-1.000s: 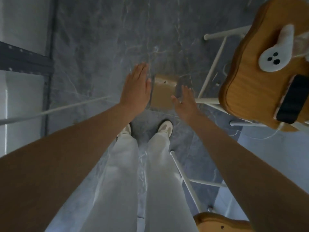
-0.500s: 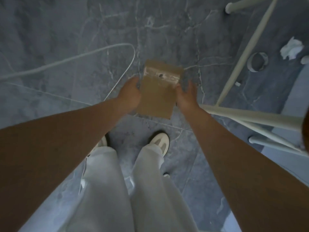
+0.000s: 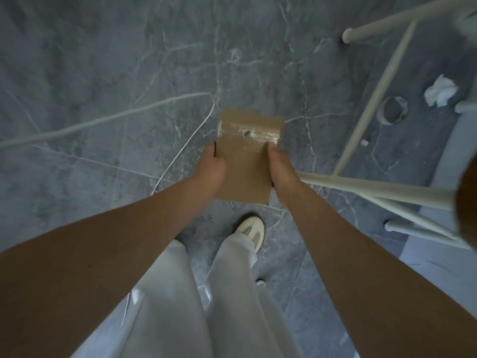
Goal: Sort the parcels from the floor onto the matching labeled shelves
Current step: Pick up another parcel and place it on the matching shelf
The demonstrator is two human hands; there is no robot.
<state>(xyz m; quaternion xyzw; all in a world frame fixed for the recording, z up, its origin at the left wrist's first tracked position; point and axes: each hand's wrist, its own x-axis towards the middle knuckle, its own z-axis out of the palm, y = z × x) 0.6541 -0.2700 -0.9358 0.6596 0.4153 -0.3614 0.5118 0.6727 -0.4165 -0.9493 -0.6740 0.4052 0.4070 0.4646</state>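
Note:
A flat brown cardboard parcel (image 3: 246, 161) with a strip of clear tape across its upper part is at the centre of the view, over the grey marble floor (image 3: 103, 73). My left hand (image 3: 210, 169) grips its left edge, thumb on top. My right hand (image 3: 281, 171) grips its right edge. Both arms reach down in front of my white trousers and shoes. No shelves or labels are in view.
A white cable (image 3: 108, 122) loops across the floor to the left of the parcel. White stool legs (image 3: 366, 187) stand close on the right. A crumpled white paper (image 3: 440, 93) and a tape roll (image 3: 392, 109) lie at the far right.
A second ago both hands were open above the parcel; they have since closed on its two edges. The view tilted away from the wooden stool seat toward the floor.

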